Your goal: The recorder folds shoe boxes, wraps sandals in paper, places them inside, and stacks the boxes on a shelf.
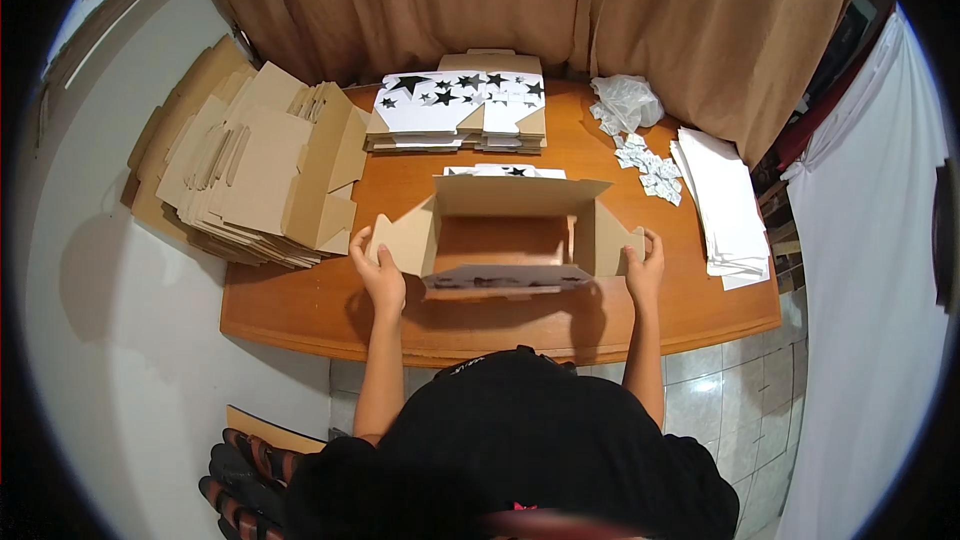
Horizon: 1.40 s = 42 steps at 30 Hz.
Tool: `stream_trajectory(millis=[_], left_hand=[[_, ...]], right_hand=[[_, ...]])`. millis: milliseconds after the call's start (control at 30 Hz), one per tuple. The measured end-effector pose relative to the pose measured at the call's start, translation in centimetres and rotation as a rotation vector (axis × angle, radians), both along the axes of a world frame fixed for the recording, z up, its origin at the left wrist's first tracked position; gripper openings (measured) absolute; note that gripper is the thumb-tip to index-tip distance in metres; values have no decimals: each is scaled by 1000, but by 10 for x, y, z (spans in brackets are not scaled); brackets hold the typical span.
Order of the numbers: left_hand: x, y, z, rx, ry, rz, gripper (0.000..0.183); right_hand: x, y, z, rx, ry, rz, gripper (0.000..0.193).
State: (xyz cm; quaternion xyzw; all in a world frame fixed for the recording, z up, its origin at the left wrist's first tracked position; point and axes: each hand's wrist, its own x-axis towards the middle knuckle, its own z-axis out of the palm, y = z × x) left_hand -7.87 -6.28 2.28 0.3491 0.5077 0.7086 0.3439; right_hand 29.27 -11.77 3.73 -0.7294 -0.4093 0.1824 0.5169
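Observation:
Between my hands is a cardboard box [520, 197], unfolded into a frame, with the wooden table showing through its open middle. Its side flaps spread out to the left and right. My left hand [382, 275] grips the left flap, thumb on the inner face and fingers behind. On the other side, my right hand [645, 265] pinches the right flap near its outer edge. The box's near wall carries dark printed shapes on its outside, seen at a steep angle. Just beyond the far wall, a white piece with black stars [515, 171] peeks out, mostly hidden.
Flat brown cardboard boxes [250, 170] are stacked at the left by the wall. Star-printed flattened boxes [455, 105] lie at the back. On the right are small white packets [650, 170], a clear plastic bag [630, 100] and white sheets [725, 205]. A brown curtain [420, 0] hangs behind.

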Motion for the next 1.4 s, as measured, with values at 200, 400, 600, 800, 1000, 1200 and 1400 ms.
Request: stream_trajectory(millis=[200,400,600,800,1000,1200,1400], left_hand=[[1,-25,4,-171,822,-14,29],[10,-15,19,-525,1397,-255,40],[29,0,18,-758,1203,-554,109],[22,-1,0,-697,1154,-715,139],[20,-5,-18,-550,1216,-685,150],[18,-6,-21,-503,1223,-654,152],[20,-7,-12,-421,1189,-643,149]], right_hand=[[9,7,-30,-71,-37,15,44],[-16,5,-17,-215,-670,-170,45],[-17,27,-43,-114,-778,234,45],[-40,49,-25,-45,-640,143,64],[-35,65,-33,148,-333,234,63],[-27,55,-33,112,-487,295,37],[-22,41,-24,51,-546,456,46]])
